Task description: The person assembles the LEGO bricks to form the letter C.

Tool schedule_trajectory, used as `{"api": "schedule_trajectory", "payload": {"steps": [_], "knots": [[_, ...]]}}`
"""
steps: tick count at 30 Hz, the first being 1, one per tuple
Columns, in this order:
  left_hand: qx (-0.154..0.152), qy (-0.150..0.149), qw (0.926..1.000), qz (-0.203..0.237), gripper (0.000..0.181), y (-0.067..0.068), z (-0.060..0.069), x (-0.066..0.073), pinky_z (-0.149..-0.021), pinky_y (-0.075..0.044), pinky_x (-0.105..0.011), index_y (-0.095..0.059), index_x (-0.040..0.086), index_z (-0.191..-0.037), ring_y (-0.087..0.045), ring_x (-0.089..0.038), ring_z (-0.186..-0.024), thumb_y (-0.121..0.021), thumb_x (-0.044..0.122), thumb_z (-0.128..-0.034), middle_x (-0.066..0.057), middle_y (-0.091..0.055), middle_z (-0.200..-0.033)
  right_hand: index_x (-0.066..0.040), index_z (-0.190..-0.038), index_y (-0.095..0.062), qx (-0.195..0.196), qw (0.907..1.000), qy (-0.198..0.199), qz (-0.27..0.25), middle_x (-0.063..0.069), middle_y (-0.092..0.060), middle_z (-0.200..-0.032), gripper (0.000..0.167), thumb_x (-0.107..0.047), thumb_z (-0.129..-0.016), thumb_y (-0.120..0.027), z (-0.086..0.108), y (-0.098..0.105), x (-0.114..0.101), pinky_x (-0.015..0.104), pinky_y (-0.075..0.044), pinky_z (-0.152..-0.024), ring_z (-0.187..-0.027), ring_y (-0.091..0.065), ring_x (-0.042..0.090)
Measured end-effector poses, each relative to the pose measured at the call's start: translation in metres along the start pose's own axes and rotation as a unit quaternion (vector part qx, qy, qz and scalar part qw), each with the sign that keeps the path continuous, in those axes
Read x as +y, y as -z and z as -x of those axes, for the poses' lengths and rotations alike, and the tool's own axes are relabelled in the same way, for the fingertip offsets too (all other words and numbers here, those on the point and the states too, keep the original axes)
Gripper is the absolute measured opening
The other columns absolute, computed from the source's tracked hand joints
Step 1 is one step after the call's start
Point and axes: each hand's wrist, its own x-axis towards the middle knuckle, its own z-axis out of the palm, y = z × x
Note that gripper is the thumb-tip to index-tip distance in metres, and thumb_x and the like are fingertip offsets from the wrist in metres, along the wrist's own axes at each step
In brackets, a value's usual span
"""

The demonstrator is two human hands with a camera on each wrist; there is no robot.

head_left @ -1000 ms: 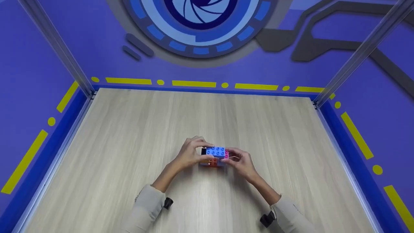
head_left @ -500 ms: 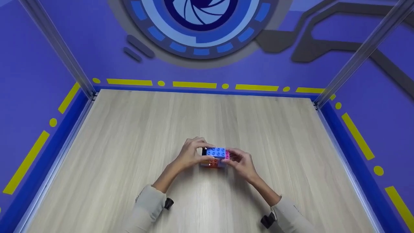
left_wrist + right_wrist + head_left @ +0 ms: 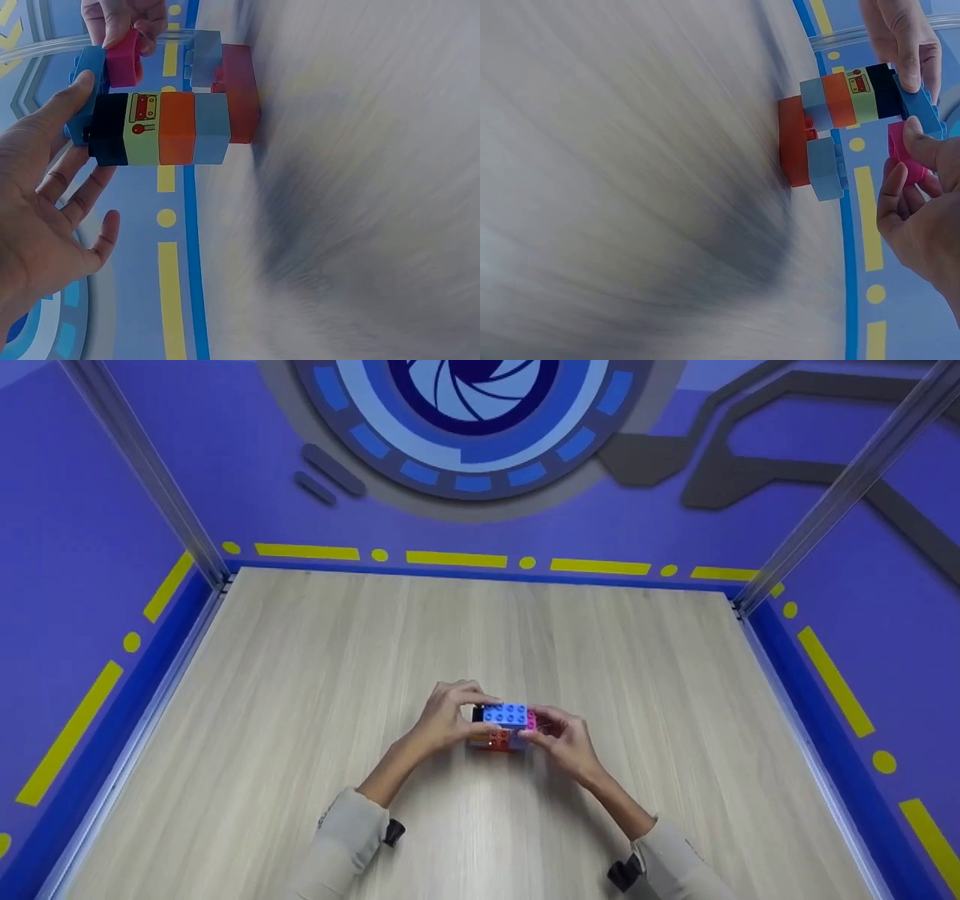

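Note:
A blue brick lies across the top of a brick tower. My left hand pinches it between thumb and fingers. Beneath its overhanging right end is a pink brick, which my right hand grips by thumb and fingers. In the left wrist view the tower has a black brick, a light green printed brick, an orange brick and a light blue brick, all standing on a red brick. A second light blue brick sits on the red brick's other end, apart from the pink brick.
The red brick rests on a wood-grain table. Blue-purple panels with yellow marks enclose the back and sides. Metal posts stand at the back corners. Black wrist devices hang by the sleeves.
The head view has shifted slightly, so everything appears a little lower and to the right. Hands and bricks keep nearly the same places relative to each other.

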Motion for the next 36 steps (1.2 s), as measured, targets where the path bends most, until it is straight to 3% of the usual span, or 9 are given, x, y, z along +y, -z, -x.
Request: {"api": "schedule_trajectory", "payload": {"steps": [9, 16, 24, 29, 36], "knots": [[-0.008, -0.007, 0.9999, -0.005, 0.042, 0.0030, 0.0017, -0.0025, -0.082, -0.043, -0.037, -0.080, 0.011, -0.110, -0.065, -0.027, -0.083, -0.092, 0.025, -0.0728, -0.006, -0.072, -0.090, 0.006, -0.122, -0.070, -0.011, 0.9999, 0.006, 0.005, 0.021, -0.074, -0.109, 0.041, -0.003, -0.084, -0.081, -0.0002, -0.0003, -0.0013, 0.019, -0.053, -0.078, -0.088, -0.063, 0.012], [-0.004, -0.029, 0.9991, -0.031, 0.042, 0.0035, 0.0013, -0.0030, -0.082, -0.046, -0.038, -0.080, 0.014, -0.112, -0.065, -0.021, -0.083, -0.091, 0.030, -0.0749, -0.004, -0.073, -0.090, 0.005, -0.124, -0.069, -0.021, 0.9995, 0.017, 0.018, 0.020, -0.073, -0.109, 0.040, -0.005, -0.087, -0.079, -0.0005, 0.0011, 0.0032, 0.020, -0.054, -0.080, -0.092, -0.065, 0.014], [-0.023, -0.007, 0.9995, -0.020, 0.043, 0.0024, -0.0023, 0.0011, -0.082, -0.042, -0.035, -0.080, 0.013, -0.112, -0.065, -0.025, -0.082, -0.090, 0.033, -0.0755, -0.003, -0.073, -0.091, 0.004, -0.120, -0.071, 0.008, 0.9996, 0.021, 0.015, 0.017, -0.073, -0.108, 0.037, 0.001, -0.085, -0.079, 0.0021, -0.0003, 0.0043, 0.020, -0.051, -0.079, -0.089, -0.061, 0.010], [-0.027, -0.008, 0.9995, -0.015, 0.042, 0.0019, -0.0041, 0.0015, -0.083, -0.042, -0.035, -0.080, 0.013, -0.112, -0.065, -0.030, -0.082, -0.090, 0.031, -0.0756, -0.005, -0.073, -0.091, 0.007, -0.121, -0.069, 0.024, 0.9995, -0.005, 0.019, 0.021, -0.072, -0.110, 0.038, 0.006, -0.084, -0.078, 0.0028, -0.0032, 0.0020, 0.022, -0.051, -0.079, -0.090, -0.062, 0.015], [-0.013, -0.029, 0.9992, -0.027, 0.041, -0.0007, -0.0004, -0.0036, -0.086, -0.048, -0.040, -0.079, 0.013, -0.112, -0.066, -0.021, -0.086, -0.089, 0.033, -0.0779, -0.004, -0.074, -0.093, 0.001, -0.130, -0.067, -0.015, 0.9997, -0.021, -0.003, 0.018, -0.071, -0.118, 0.045, -0.005, -0.087, -0.079, 0.0034, 0.0024, 0.0001, 0.023, -0.054, -0.087, -0.100, -0.066, 0.021]]}}
